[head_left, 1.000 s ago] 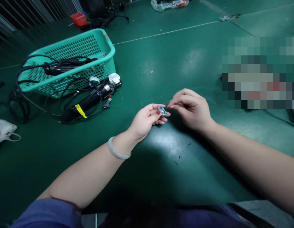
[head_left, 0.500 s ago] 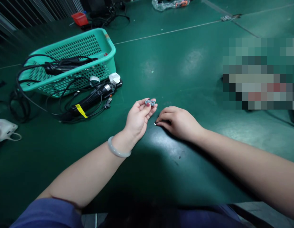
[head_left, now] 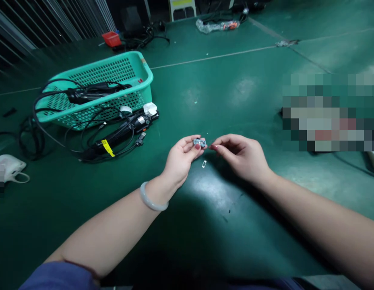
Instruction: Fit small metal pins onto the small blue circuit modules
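Note:
My left hand (head_left: 182, 159) pinches a small blue-grey part (head_left: 199, 142) with metallic bits, held a little above the green table between thumb and fingers. Its exact kind is too small to make out. Just right of it, my right hand (head_left: 244, 155) has thumb and index fingertips pressed together close to that part. Whatever they pinch, if anything, is too small to see. Below the fingertips a tiny white rectangular frame (head_left: 204, 164) lies flat on the table, touched by neither hand.
Left on the green table (head_left: 180, 225) stands a turquoise basket (head_left: 99, 102) with black cabled tools. In front lies a black handheld tool (head_left: 120, 133) with a yellow label and cables. A white device (head_left: 8, 168) sits far left, a red tray (head_left: 112, 39) behind. The right side holds a blurred-out patch.
My right hand has lifted from the table to beside the part in my left hand. The white frame now lies uncovered on the table. The view has tilted up slightly.

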The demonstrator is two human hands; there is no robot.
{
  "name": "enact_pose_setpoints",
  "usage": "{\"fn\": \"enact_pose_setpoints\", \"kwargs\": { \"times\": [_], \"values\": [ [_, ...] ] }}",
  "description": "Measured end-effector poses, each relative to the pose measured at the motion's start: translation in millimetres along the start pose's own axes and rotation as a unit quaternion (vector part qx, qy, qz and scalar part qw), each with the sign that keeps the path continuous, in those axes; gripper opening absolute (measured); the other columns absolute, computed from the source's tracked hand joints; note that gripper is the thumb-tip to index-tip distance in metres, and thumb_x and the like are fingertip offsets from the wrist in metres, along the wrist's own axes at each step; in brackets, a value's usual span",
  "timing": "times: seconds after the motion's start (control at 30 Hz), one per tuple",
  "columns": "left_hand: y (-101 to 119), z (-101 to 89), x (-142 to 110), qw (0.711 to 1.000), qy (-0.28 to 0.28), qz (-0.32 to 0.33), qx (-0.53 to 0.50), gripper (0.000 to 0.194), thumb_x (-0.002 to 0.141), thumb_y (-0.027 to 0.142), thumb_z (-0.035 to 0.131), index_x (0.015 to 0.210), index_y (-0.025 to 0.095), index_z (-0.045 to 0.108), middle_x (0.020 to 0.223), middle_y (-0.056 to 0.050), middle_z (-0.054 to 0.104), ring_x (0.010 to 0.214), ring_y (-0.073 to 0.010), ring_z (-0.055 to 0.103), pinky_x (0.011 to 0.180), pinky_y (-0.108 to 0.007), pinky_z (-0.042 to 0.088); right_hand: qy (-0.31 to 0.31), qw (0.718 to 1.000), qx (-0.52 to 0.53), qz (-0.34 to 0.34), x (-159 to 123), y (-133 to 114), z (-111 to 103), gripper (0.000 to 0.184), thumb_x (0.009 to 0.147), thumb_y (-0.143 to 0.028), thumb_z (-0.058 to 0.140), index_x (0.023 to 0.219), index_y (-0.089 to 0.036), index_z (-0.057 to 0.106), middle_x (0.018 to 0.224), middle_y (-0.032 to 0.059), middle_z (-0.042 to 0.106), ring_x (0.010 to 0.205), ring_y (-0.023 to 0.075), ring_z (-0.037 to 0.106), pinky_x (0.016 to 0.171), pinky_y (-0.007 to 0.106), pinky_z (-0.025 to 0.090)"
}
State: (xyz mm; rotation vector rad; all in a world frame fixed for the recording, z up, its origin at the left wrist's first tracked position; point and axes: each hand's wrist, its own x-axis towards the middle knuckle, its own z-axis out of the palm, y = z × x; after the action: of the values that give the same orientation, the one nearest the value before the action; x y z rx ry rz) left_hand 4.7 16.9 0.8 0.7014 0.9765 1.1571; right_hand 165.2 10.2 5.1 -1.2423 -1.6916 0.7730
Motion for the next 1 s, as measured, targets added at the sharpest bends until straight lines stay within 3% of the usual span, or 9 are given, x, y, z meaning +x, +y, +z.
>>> {"fn": "enact_pose_setpoints", "kwargs": {
  "times": [0.1, 0.27, 0.53, 0.77, 1.0],
  "values": [
    [-1, -0.6, -1, 1.000, -0.008, 0.005, 0.006, 0.022, 0.070, 0.013, 0.071, 0.091, 0.016, 0.062, 0.091, -0.003, 0.071, 0.085, -0.0105, 0.065, 0.084, -0.027, 0.048, 0.029, 0.998, 0.055, 0.022, 1, -1, 3, 0.013, 0.080, -0.032, 0.063, 0.078, -0.019, 0.066, 0.073, 0.0017, 0.070, 0.062, 0.0144, 0.062, 0.062, 0.029, 0.050],
    [-3, -1.5, -2, 0.999, -0.029, 0.013, 0.016, 0.024, 0.067, 0.015, 0.074, 0.088, 0.016, 0.063, 0.083, -0.001, 0.071, 0.082, -0.0099, 0.064, 0.083, -0.027, 0.047, 0.066, 0.996, 0.051, -0.035, 4, -1, 8, 0.006, 0.076, -0.024, 0.066, 0.073, -0.020, 0.067, 0.081, 0.0039, 0.067, 0.078, 0.0168, 0.061, 0.070, 0.031, 0.049],
    [0, -1.0, -3, 0.999, -0.035, -0.003, 0.017, 0.026, 0.065, 0.023, 0.077, 0.086, 0.016, 0.063, 0.079, 0.000, 0.070, 0.076, -0.0100, 0.063, 0.082, -0.030, 0.046, 0.051, 0.997, 0.012, -0.060, 3, -2, 11, 0.006, 0.078, -0.026, 0.065, 0.074, -0.021, 0.067, 0.081, 0.0034, 0.064, 0.071, 0.0150, 0.057, 0.060, 0.030, 0.047],
    [-2, -1.8, -3, 0.999, -0.045, 0.004, 0.029, 0.029, 0.061, 0.024, 0.080, 0.083, 0.016, 0.063, 0.075, 0.000, 0.069, 0.072, -0.0097, 0.062, 0.077, -0.028, 0.046, 0.065, 0.995, 0.034, -0.070, 4, 0, 10, 0.009, 0.081, -0.024, 0.061, 0.073, -0.021, 0.062, 0.079, 0.0034, 0.062, 0.077, 0.0172, 0.058, 0.070, 0.034, 0.049],
    [0, -1.7, -3, 0.999, -0.049, -0.012, 0.021, 0.026, 0.064, 0.024, 0.077, 0.084, 0.015, 0.063, 0.074, 0.000, 0.068, 0.070, -0.0087, 0.060, 0.076, -0.027, 0.045, 0.054, 0.993, -0.002, -0.102, 2, -1, 8, 0.008, 0.080, -0.029, 0.064, 0.076, -0.022, 0.066, 0.078, 0.0027, 0.062, 0.071, 0.0156, 0.057, 0.066, 0.032, 0.049]
  ]
}}
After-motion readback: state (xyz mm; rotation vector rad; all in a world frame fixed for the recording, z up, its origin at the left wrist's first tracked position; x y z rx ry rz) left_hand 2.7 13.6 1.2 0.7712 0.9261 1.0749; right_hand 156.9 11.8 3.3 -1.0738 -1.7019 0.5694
